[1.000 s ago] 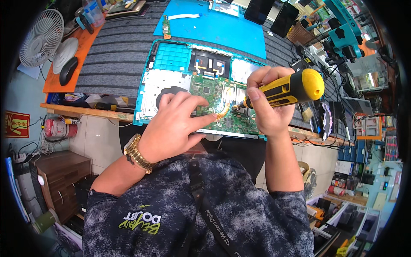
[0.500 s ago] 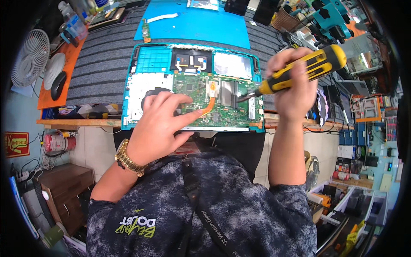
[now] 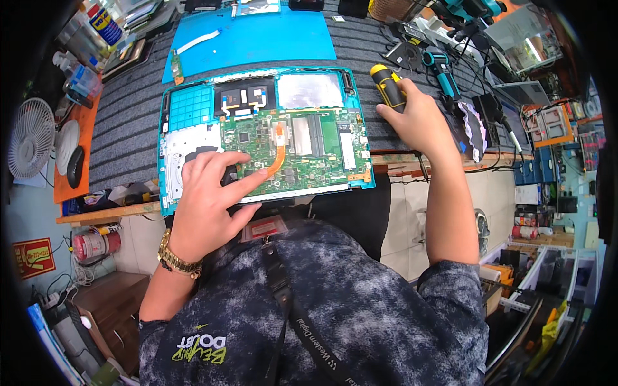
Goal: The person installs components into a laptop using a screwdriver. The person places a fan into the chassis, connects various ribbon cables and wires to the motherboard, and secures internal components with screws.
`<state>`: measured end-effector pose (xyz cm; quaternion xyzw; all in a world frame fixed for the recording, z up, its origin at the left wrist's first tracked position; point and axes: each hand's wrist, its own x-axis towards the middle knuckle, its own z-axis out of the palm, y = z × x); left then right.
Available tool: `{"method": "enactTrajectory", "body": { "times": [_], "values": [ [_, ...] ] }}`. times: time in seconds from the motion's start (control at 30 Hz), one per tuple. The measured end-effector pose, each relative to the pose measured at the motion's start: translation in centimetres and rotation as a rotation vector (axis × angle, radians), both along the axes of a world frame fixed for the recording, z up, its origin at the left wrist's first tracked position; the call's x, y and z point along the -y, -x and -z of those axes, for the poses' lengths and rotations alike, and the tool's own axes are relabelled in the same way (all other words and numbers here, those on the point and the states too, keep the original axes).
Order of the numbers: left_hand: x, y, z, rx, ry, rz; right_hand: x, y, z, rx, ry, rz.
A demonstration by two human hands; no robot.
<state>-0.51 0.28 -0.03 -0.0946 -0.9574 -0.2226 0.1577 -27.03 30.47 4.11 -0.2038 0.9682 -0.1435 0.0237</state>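
Screwdriver (image 3: 389, 89) gripped in right hand (image 3: 418, 121): slants lengthwise, points handle-first away and slightly left; with left hand (image 3: 209, 193) spread over laptop (image 3: 261, 128).

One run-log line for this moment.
left grip: spread over open laptop chassis, at copper heat pipe | right grip: holding yellow-black screwdriver, clear of chassis | green board: exposed

One head-worn fisheye looks down from nearby across the workbench (image 3: 125, 145)
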Motion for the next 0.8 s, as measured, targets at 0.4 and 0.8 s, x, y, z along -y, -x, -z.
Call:
{"method": "enactTrajectory", "body": {
  "times": [0.4,0.8],
  "values": [
    [-0.6,0.0,-1.0,0.057,0.047,-0.023,-1.1,0.3,2.1,-0.169,-0.020,0.039],
    [3.1,1.6,-4.0,-0.092,-0.001,-0.053,-1.3,-0.5,4.3,-0.288,0.102,0.053]
  ]
}}
